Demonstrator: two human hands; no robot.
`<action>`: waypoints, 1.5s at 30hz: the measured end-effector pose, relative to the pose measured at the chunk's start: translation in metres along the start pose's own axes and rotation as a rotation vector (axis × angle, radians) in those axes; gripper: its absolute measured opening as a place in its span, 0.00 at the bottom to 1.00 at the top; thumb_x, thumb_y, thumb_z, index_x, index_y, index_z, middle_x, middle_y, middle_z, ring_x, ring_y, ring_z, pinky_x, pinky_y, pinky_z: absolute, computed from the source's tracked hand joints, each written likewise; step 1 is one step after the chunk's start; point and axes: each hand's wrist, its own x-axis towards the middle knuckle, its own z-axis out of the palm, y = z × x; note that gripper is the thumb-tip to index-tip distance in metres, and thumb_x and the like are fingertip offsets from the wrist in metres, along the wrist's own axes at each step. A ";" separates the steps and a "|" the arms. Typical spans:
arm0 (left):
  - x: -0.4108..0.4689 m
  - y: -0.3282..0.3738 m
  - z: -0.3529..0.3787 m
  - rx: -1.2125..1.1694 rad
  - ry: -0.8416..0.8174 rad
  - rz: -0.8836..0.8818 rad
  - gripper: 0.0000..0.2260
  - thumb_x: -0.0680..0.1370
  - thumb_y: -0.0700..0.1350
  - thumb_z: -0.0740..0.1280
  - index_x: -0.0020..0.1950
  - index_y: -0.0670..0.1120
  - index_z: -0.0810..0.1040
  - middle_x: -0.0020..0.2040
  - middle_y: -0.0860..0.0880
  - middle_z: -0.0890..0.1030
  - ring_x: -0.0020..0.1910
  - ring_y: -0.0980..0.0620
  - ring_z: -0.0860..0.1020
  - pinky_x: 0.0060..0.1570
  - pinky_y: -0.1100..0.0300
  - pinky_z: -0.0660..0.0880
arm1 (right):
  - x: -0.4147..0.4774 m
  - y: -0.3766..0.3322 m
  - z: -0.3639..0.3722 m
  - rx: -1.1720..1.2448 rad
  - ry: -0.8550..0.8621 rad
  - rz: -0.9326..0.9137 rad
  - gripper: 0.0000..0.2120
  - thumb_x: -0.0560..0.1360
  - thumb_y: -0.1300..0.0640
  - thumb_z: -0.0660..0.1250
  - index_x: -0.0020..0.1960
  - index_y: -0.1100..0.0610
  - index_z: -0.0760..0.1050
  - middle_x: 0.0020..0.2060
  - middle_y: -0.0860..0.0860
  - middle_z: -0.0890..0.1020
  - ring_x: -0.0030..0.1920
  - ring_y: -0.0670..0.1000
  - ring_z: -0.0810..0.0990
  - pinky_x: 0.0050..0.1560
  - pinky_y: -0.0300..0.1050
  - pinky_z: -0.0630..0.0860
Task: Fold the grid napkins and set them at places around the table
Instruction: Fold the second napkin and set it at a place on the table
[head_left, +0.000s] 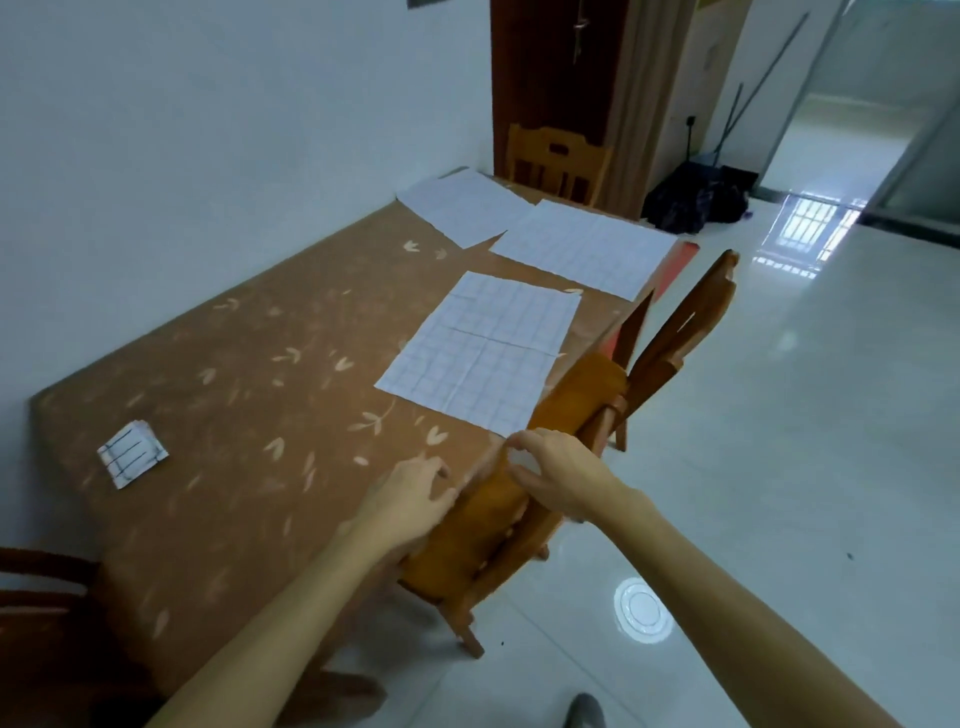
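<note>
- Head view, only one supplied: brown leaf-print table (249, 395) runs from lower left to upper centre of the frame.
- Napkin count: four. Three lie flat and unfolded — nearest napkin (480, 349) at frame centre, middle napkin (584, 248) above and right of it, far napkin (462, 208) at the table's top end. One folded napkin (132, 454) sits at left, near the table's left edge, well apart from the rest.
- Chair count: four in part. Near chair (498, 499) tucked at the right edge under the hands, second chair (680, 332) beyond it, far chair (558, 161) at the top end, dark chair (36, 577) at lower left.
- Left hand (410, 499): fingers spread, empty, hovering over or resting on the table edge; contact unclear.
- Right hand (558, 475): thumb and forefinger curled close by the nearest napkin's lower corner, above the near chair's back. Cannot tell if they have pinched the corner; blurred.
- Judged step: starting on the nearest napkin.
- Risks: a pinch on one corner alone could drag the sheet skew, spoiling the fold; the near chair's back crowds the right wrist; the middle napkin sits at the table's right edge and a nudge could send it off.
</note>
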 end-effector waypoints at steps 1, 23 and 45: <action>0.009 0.015 0.006 -0.008 -0.006 -0.003 0.15 0.80 0.56 0.64 0.65 0.52 0.76 0.62 0.51 0.79 0.59 0.50 0.78 0.56 0.55 0.77 | 0.000 0.015 -0.008 -0.001 -0.004 -0.001 0.20 0.82 0.48 0.59 0.71 0.54 0.71 0.66 0.53 0.78 0.63 0.55 0.78 0.65 0.53 0.75; 0.228 0.074 0.074 0.054 -0.025 -0.082 0.18 0.79 0.40 0.68 0.69 0.49 0.73 0.65 0.49 0.76 0.60 0.49 0.76 0.53 0.56 0.78 | 0.172 0.167 -0.041 -0.010 -0.161 -0.113 0.17 0.82 0.55 0.57 0.69 0.53 0.73 0.61 0.51 0.81 0.56 0.52 0.81 0.56 0.48 0.80; 0.260 0.055 0.046 -0.388 0.300 -0.116 0.09 0.83 0.49 0.62 0.59 0.51 0.79 0.54 0.56 0.81 0.53 0.58 0.77 0.52 0.62 0.75 | 0.277 0.163 -0.017 -0.068 -0.225 -0.323 0.18 0.78 0.57 0.65 0.67 0.56 0.75 0.69 0.53 0.75 0.70 0.55 0.71 0.71 0.48 0.65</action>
